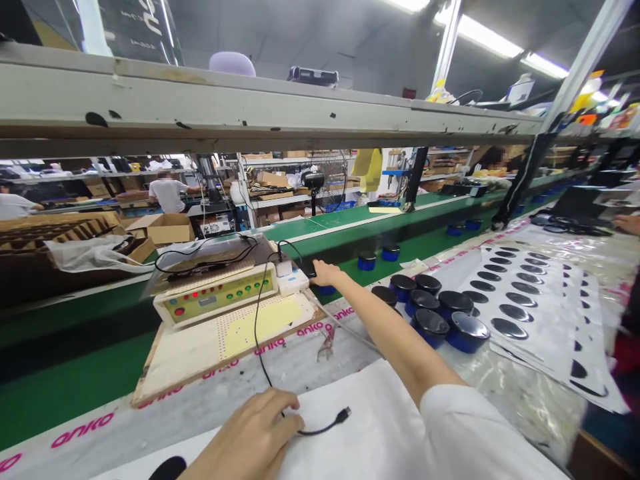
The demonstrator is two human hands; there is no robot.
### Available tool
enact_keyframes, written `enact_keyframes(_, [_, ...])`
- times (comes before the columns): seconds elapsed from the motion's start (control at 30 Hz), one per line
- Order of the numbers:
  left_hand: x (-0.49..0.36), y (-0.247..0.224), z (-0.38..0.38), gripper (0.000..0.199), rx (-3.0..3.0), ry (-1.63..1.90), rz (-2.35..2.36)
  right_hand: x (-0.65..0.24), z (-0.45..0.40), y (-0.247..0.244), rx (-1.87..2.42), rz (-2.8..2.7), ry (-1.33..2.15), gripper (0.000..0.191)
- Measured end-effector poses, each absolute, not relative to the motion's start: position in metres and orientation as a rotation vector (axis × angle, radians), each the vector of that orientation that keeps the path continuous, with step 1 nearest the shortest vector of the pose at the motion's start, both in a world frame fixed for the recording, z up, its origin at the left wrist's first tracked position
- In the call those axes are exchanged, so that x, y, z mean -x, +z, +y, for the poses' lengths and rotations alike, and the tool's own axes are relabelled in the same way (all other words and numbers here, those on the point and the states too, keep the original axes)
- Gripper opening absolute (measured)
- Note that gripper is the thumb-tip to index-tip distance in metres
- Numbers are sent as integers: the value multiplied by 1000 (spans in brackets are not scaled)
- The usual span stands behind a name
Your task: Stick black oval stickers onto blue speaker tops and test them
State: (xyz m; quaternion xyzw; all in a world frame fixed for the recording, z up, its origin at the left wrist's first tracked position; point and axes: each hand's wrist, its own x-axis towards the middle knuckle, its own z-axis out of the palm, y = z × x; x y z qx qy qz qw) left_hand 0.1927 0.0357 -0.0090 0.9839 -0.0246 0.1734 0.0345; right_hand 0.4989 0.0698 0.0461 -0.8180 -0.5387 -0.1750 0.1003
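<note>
Black cable [320,432] is held in the curled fingers of my left hand [255,427], its plug [344,415] over white paper [373,417]; my outstretched right hand [327,273] is beside a white power strip [294,283], just above a blue tub [327,291], its grip I cannot tell.

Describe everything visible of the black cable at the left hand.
The black cable is thin and looks rubber-coated. It curves down past the control box front to the left hand, which seems to hold it. Its free end extends over the white sheet, ending in a black plug with a metal tip, unplugged.
</note>
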Motion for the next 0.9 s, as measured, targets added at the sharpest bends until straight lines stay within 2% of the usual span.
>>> enact_keyframes(0.17, [-227,-19,6,16,-2958,608,-335,-521,16,90,2351,-1667,-230,38])
enact_keyframes(0.27, [-238,-20,0,12,-2927,556,-411,-544,-70,109,2296,-1670,-145,60])
enact_keyframes(0.33, [-243,-20,-2,12,-2894,532,-462,-553,-134,105,2321,-1655,-65,73])
enact_keyframes(0.47, [-252,-11,-12,12,-2846,431,-527,-550,-223,64,2422,-1590,57,69])
enact_keyframes(0.63, [-242,7,-20,19,-2843,300,-425,-531,-241,23,2445,-1570,56,61])
enact_keyframes(0.73, [-223,0,-17,22,-2879,302,-313,-528,-237,14,2424,-1619,50,61])
enact_keyframes(0.9, [-183,-39,-14,46,-3258,640,-587,-538,-224,-6,2416,-1609,-141,63])
